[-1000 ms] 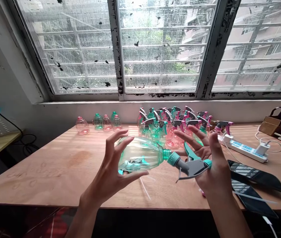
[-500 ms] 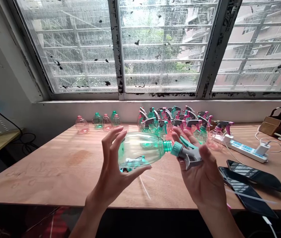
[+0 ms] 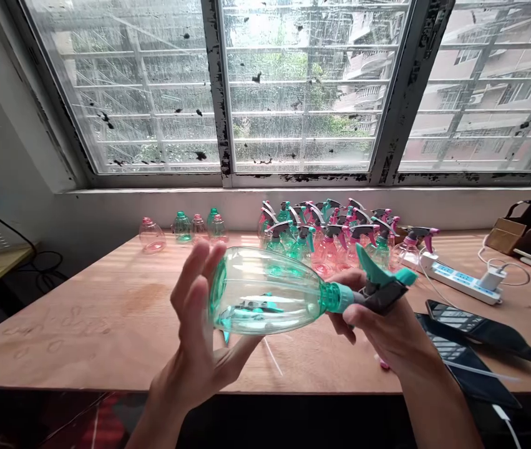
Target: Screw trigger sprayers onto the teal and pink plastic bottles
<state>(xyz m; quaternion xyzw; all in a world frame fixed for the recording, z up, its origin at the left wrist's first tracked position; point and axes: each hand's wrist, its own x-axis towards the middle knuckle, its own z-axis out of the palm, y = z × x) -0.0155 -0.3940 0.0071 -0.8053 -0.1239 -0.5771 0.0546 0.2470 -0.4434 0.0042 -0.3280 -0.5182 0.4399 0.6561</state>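
A clear green spray bottle [image 3: 269, 290] lies on its side in the air, its neck pointing right. My left hand [image 3: 199, 330] holds it round the base, fingers over the far end and thumb below. On the neck sits a grey and teal trigger spray head [image 3: 382, 287], its teal collar [image 3: 344, 298] against the bottle's threads. My right hand [image 3: 387, 330] grips this head near the collar, with the thumb in front. Through the bottle I see more teal and dark spray parts [image 3: 260, 305] on the table behind it.
Several pink and green bottles with spray heads [image 3: 326, 240] crowd the back of the wooden table [image 3: 106, 324]. Open-necked bottles [image 3: 183, 227] stand at the back left. A power strip [image 3: 464, 282], two phones [image 3: 480, 330] and a brown bag [image 3: 511, 231] lie to the right.
The spray head has come onto the bottle's neck and turned over, its teal trigger now facing up. My right hand has rolled round it. The bottle looks closer and larger.
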